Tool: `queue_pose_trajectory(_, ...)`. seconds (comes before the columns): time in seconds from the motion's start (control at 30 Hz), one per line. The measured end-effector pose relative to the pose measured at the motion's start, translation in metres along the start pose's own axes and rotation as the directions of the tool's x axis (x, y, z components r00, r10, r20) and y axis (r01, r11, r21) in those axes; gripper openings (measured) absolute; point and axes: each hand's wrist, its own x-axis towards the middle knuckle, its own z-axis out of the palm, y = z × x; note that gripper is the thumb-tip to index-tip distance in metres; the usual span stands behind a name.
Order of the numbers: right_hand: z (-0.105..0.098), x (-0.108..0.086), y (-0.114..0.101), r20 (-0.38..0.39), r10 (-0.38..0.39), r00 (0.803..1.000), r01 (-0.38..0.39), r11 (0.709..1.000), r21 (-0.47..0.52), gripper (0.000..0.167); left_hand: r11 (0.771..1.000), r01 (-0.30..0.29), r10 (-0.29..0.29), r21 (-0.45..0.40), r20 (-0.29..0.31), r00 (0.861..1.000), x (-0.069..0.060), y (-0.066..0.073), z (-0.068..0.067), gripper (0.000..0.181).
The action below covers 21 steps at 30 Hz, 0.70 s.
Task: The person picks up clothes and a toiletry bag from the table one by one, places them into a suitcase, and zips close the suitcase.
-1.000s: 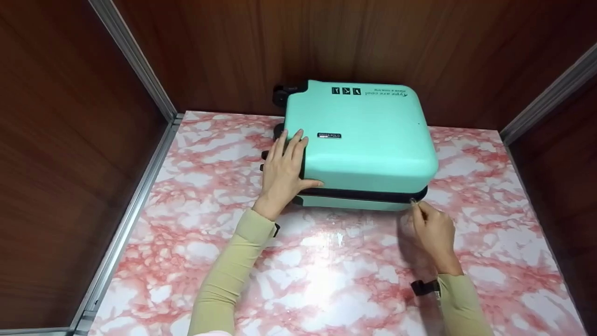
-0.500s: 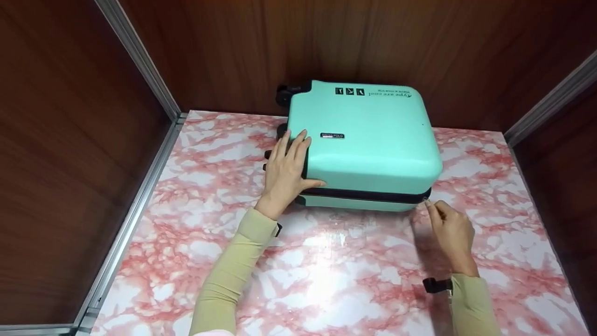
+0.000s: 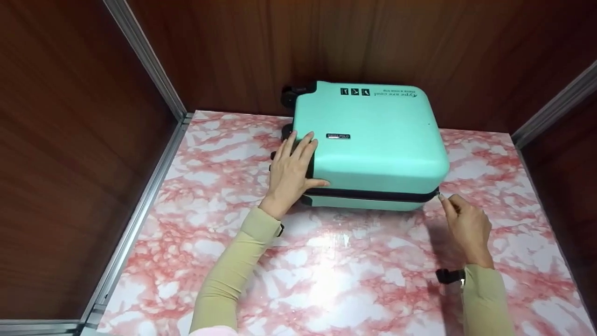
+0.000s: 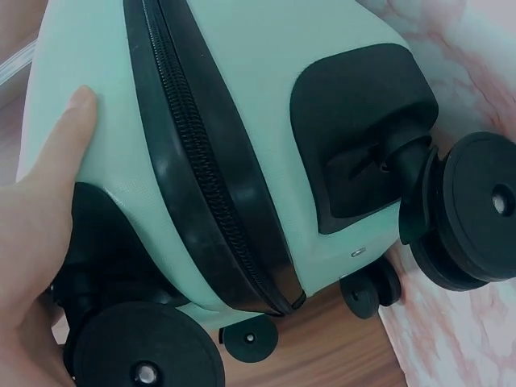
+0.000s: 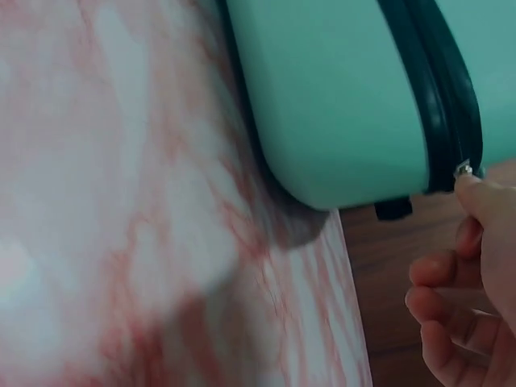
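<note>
A mint-green hard-shell suitcase (image 3: 368,135) lies on its side, with a black zipper band (image 3: 373,194) running around its edge. Its wheels (image 4: 476,205) point left in the head view. My left hand (image 3: 291,172) rests on the wheel-end corner, fingers spread over the top shell and thumb along the near side. At the near right corner, my right hand (image 3: 466,224) pinches the zipper pull (image 5: 463,169) between thumb and forefinger. In the right wrist view the other fingers curl loosely below. The zipper teeth (image 4: 193,133) look closed together near the wheels.
The suitcase stands on a red-and-white marbled tabletop (image 3: 298,280). Close behind it rises a dark wood panel (image 3: 373,42). Similar panels with metal rails (image 3: 144,200) flank the left and right sides.
My right hand has drawn the zipper pull rightward along the near side to the corner of the suitcase. The left hand keeps its place on the case. The view has shifted slightly.
</note>
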Motion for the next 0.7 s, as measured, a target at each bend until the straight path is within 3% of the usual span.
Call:
queue_pose_trajectory(0.27,-0.012,0.021,0.014,0.126,-0.036,0.991,0.032,0.999,0.034,0.038,0.998,0.01,-0.009,-0.069,0.015,1.0,0.0,0.001,-0.002,0.096)
queue_pose_trajectory(0.43,-0.018,0.037,0.024,0.221,-0.026,0.975,0.007,0.996,0.087,0.038,0.997,-0.013,0.015,-0.079,0.016,1.0,0.0,0.002,-0.003,0.092)
queue_pose_trajectory(0.7,-0.016,0.06,0.033,0.297,-0.035,0.954,-0.018,0.985,0.173,0.038,0.996,-0.049,0.05,-0.079,0.01,0.999,-0.002,0.0,-0.004,0.088)
